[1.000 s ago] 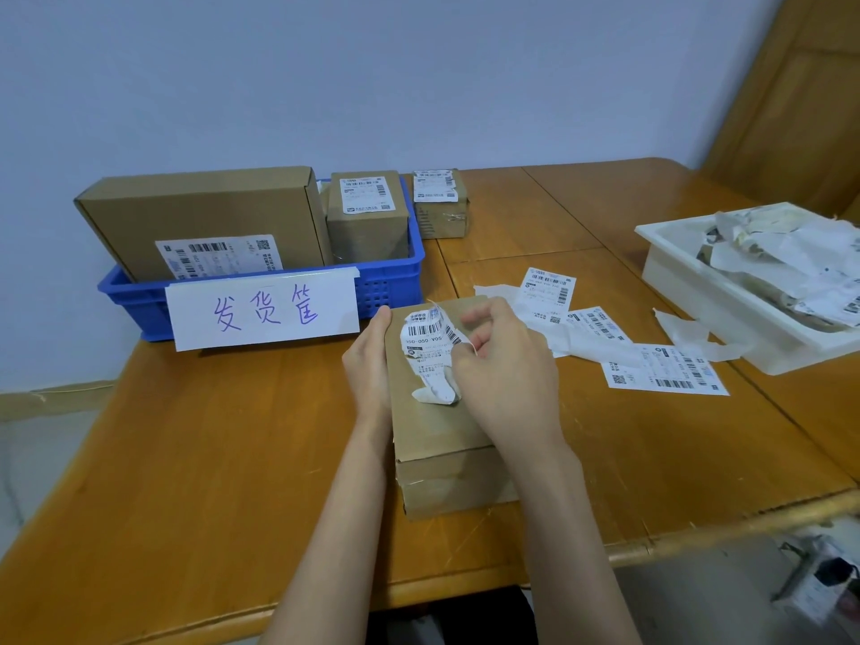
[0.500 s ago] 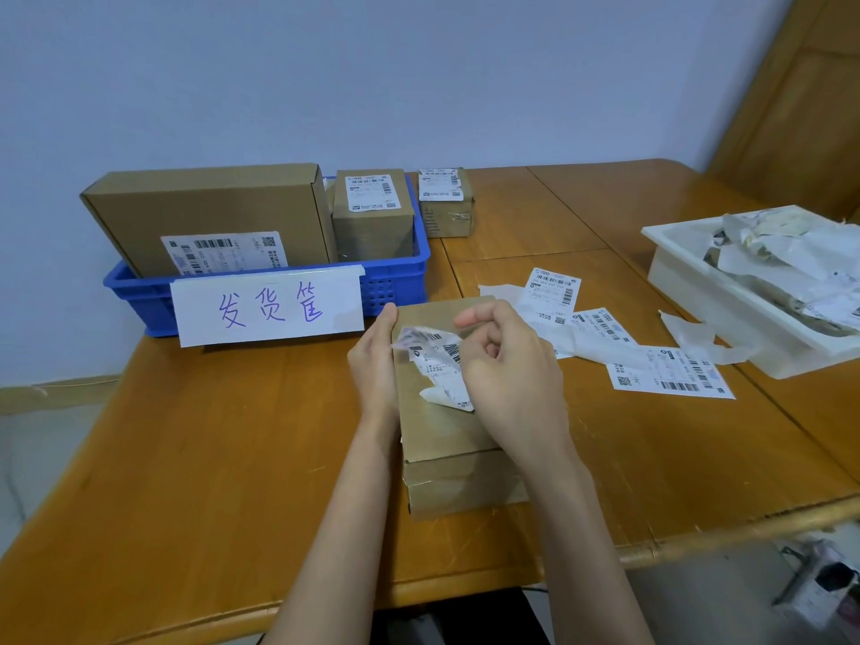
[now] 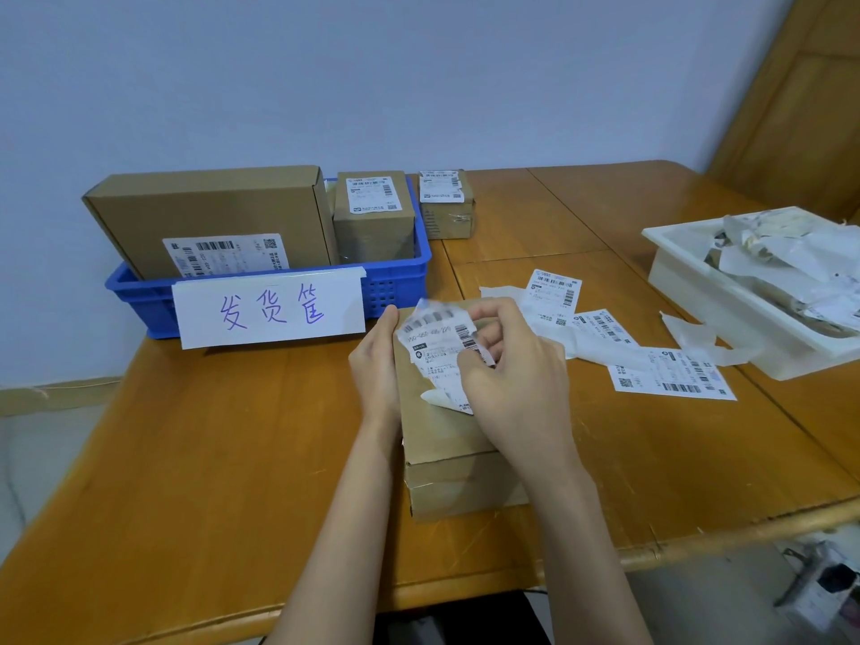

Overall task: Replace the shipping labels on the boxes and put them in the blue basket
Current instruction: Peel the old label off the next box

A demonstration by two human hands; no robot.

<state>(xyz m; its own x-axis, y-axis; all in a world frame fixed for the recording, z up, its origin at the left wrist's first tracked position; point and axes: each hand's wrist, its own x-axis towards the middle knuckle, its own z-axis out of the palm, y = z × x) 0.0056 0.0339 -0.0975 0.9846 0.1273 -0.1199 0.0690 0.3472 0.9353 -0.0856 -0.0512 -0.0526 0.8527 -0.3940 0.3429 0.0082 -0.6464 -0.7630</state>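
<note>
The right hand [image 3: 516,365] pinches the old label [image 3: 437,351] in curled fingers and now has it lifted higher off the box [image 3: 442,425] than half a second ago, print side showing. The left hand [image 3: 377,370] stays flat against the box's left edge, fingers straight. The box sits just in front of the blue basket [image 3: 395,281] on the surface [image 3: 209,458].

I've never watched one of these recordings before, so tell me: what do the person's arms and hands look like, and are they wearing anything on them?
Both are bare. The left hand and right hand have no gloves, and no rings show. Both forearms are uncovered to the bottom edge of the picture: no sleeves, watch, bracelet or wristband is in sight. No cables, straps or markings show on either arm.
</note>
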